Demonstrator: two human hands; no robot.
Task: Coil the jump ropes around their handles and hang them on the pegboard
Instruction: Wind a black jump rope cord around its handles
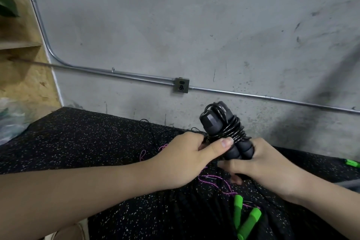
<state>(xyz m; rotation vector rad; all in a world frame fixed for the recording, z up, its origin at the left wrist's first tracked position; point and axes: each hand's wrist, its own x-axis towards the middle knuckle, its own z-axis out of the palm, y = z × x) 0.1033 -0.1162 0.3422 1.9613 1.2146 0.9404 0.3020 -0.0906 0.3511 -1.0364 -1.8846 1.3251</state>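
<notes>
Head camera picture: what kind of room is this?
Probably a home gym or a garage workout corner. The floor is black speckled rubber matting, the wall is bare concrete with a metal conduit pipe running along it, and both hands hold a coiled black jump rope.

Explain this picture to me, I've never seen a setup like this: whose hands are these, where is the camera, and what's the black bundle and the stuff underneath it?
There is no machine here. A camera worn on a person's head looks forward and down at their bare hands. The right hand grips the lower end of two black handles held together. The black rope is coiled around them, and the left hand pinches it with the thumb. Below lies a black speckled mat with a purple rope and green handles. Behind is a grey wall. No pegboard is visible.
</notes>
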